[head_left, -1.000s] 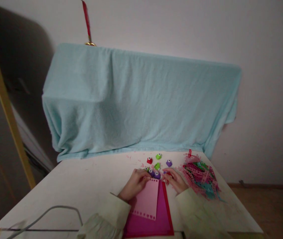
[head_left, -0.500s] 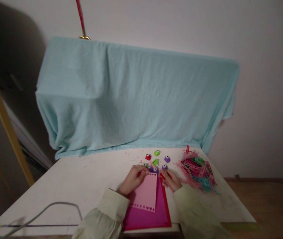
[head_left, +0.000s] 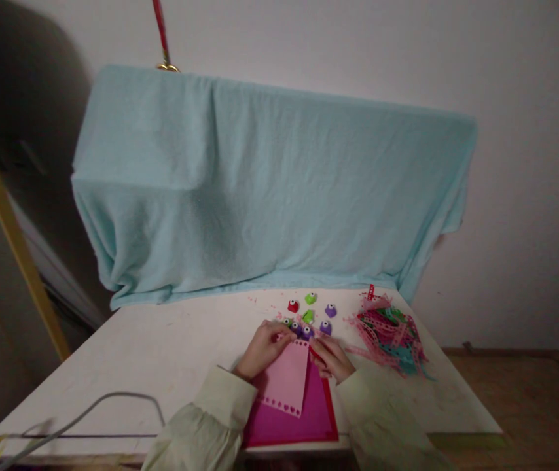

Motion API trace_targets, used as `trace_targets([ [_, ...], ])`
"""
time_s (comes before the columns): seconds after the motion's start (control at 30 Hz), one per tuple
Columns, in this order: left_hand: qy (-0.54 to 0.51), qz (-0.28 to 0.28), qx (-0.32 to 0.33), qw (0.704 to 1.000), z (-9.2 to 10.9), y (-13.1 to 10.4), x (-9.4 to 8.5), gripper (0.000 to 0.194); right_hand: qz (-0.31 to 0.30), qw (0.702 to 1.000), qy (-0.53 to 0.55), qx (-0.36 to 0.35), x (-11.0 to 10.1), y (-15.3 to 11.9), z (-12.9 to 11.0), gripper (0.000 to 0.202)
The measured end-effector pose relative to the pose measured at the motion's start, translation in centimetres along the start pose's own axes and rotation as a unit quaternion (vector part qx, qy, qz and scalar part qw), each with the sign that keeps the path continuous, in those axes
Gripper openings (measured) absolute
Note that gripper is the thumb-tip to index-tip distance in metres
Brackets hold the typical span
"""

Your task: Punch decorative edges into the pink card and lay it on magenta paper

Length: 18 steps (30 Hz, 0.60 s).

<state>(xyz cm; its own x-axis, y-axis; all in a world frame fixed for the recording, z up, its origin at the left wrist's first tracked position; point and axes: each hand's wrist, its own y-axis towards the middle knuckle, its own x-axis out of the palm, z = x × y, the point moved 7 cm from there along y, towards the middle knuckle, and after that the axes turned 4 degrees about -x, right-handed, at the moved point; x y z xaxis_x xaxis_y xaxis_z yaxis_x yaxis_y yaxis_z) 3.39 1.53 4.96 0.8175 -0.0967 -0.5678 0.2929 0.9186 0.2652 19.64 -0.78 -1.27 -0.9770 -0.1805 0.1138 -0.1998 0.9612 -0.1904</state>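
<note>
A pale pink sheet (head_left: 284, 379) with small holes along its top and bottom edges lies tilted over magenta sheets (head_left: 309, 418) with a red border. The fingers of my left hand (head_left: 266, 350) pinch the pink sheet's upper left edge. At its upper right corner, my right hand (head_left: 331, 356) is closed round a small red item (head_left: 315, 353), mostly hidden by the fingers. Just beyond both hands sit several small folded paper pieces with eye-like dots: a red one (head_left: 292, 305), a green one (head_left: 311, 298) and a purple one (head_left: 330, 310) among them.
A tangled heap of pink, red, green and teal strips (head_left: 392, 333) lies on the white table (head_left: 162, 353) at the right. Light blue cloth (head_left: 279, 190) hangs behind the table. A grey cable (head_left: 107, 396) curves across the front left. Pink scraps dot the back.
My right hand has moved left, up to the pink sheet's upper right corner. The sheet's lower end has swung slightly left. My left hand keeps its pinch.
</note>
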Motion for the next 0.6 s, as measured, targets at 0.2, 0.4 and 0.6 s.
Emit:
trace_targets([
  [0.2,-0.023,0.005,-0.012,1.0,-0.12,-0.04,-0.24,0.028,0.016,1.0,0.006,0.018,0.29,-0.05,0.07,0.051],
  [0.4,-0.042,0.003,-0.026,0.999,-0.22,0.0,-0.13,0.03,0.014,1.0,0.004,0.018,0.35,-0.12,-0.03,0.051],
  [0.6,-0.042,0.01,-0.017,0.999,0.16,-0.01,-0.28,0.029,-0.006,1.0,-0.003,0.012,0.65,-0.2,-0.35,0.052],
])
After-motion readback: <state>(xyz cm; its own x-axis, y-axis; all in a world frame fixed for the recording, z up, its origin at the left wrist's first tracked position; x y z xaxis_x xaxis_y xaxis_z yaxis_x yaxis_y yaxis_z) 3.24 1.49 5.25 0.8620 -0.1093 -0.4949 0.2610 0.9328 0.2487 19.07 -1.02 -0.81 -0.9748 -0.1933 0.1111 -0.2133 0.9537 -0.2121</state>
